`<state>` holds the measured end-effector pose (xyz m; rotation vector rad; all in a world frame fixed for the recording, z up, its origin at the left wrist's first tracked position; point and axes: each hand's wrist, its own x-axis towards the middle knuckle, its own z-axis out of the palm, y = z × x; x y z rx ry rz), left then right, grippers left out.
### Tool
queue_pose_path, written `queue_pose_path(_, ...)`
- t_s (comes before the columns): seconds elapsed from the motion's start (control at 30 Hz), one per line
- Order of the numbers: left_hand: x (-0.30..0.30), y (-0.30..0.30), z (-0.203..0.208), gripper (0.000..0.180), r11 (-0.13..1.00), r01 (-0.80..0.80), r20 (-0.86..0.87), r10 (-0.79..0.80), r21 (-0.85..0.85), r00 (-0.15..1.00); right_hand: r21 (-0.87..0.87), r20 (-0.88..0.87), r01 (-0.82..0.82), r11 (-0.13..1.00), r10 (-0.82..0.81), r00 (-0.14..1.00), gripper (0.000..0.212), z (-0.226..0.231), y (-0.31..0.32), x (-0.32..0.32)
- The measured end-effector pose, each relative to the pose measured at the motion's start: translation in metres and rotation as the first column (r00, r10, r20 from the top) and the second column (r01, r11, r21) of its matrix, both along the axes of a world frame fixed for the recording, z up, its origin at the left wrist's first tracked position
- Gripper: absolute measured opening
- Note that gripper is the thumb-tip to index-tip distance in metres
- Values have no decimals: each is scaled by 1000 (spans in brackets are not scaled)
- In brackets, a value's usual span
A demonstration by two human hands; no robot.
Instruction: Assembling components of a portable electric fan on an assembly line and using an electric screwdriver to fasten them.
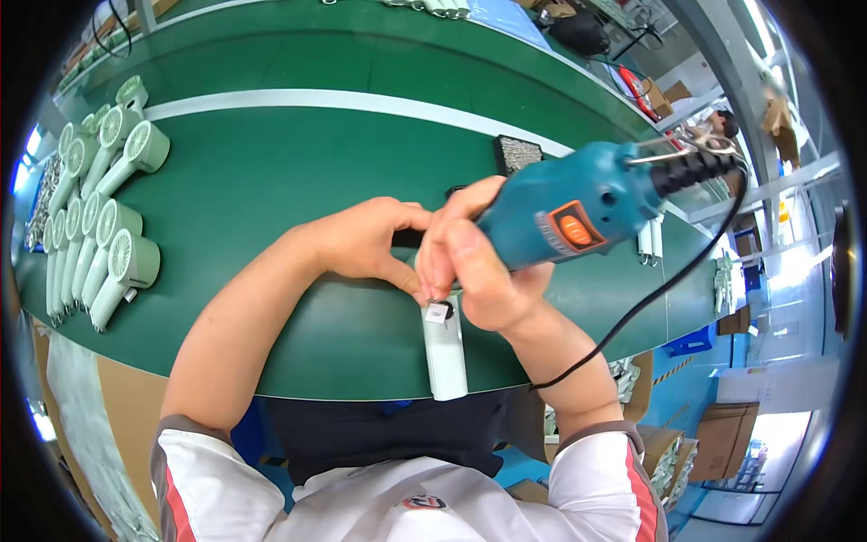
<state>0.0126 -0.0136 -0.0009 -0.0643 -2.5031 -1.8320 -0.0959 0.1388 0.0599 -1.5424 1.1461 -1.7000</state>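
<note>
A teal electric screwdriver [560, 212] with an orange switch is gripped in my right hand [479, 262], its body tilted up to the right. My right fingers hide its tip. Below them, a pale handheld fan's handle [445, 357] points toward me at the bench's front edge, with a small white tag [437, 313] and a dark round part at its upper end. My left hand [370, 239] curls around the fan's far part, thumb beside the tag. Both hands meet there and cover the fan's head.
Several pale green handheld fans [117, 244] are lined up on the left of the green bench [262, 172], near a pile of small metal parts [41, 203]. A black tray of screws [519, 154] sits beyond my hands. The screwdriver's black cable [668, 289] loops past my right forearm.
</note>
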Motion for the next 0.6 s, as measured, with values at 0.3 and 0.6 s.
queue_pose_path(0.3,0,0,-1,77,998,26,-65,-30,-51,997,-378,146,-38,925,100,984,43,56,28,-95)
queue_pose_path(0.6,0,-2,-10,74,995,21,-98,-11,102,995,-268,256,480,835,-419,871,36,5,21,-120)
